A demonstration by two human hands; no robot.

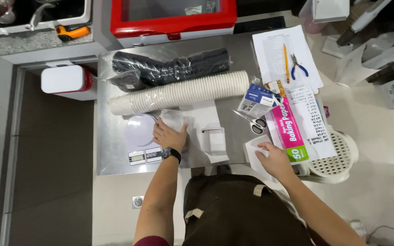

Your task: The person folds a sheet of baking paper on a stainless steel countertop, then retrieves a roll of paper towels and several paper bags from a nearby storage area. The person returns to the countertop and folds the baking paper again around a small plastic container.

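Observation:
My left hand [169, 135], with a black watch on the wrist, rests on a small clear plastic container [173, 119] standing on a white sheet [206, 114] of the steel table [110, 155]. My right hand [273, 157] presses on a square of white paper [254, 148] at the table's front right edge. Between the hands sits a second small clear container [214, 139]. A white digital kitchen scale [140, 136] lies just left of my left hand.
A long stack of white paper cups [183, 93] and a bagged stack of black lids [174, 68] lie across the table. Scissors [251, 123], a small blue-white carton [257, 101], a pink baking paper box [288, 130], printed sheets, a pencil and pliers [297, 66] sit right. Below stands a white plastic stool [336, 159].

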